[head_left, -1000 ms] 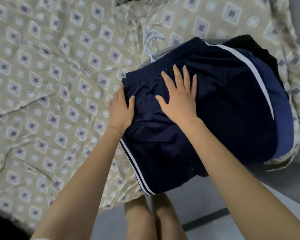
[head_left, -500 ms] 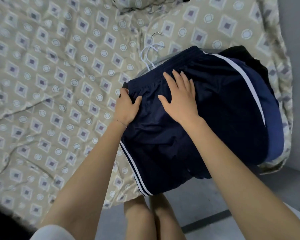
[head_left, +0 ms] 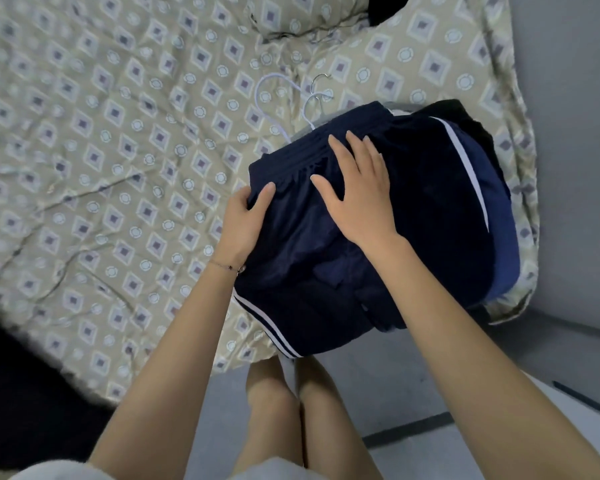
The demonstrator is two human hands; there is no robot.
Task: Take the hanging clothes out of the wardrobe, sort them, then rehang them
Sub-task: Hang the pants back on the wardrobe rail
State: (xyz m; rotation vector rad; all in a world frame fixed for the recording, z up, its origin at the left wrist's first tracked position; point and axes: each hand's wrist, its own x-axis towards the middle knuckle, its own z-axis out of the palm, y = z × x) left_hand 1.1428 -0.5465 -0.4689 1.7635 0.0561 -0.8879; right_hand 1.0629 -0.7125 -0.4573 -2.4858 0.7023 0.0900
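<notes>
Navy shorts (head_left: 413,216) with white side stripes lie on top of a pile of dark clothes at the bed's right corner. My left hand (head_left: 245,220) grips the waistband edge at the pile's left side, thumb on top and fingers tucked under the fabric. Flat on the shorts just below the waistband rests my right hand (head_left: 357,192), fingers straight and spread. White and metal hanger hooks (head_left: 305,102) stick out from under the pile at its far side. A black garment (head_left: 465,123) and a lighter blue one (head_left: 510,251) show beneath the shorts.
The bed cover (head_left: 118,150) is beige with a diamond and circle pattern and spreads out left of the pile. A pillow (head_left: 291,15) lies at the top. A grey wall (head_left: 575,133) runs along the right. My legs stand on the grey floor (head_left: 413,393) by the bed edge.
My left hand went from lying flat beside the shorts to curling round the waistband edge. My right hand stayed flat on the fabric. The view shifted, so the pile sits lower in frame.
</notes>
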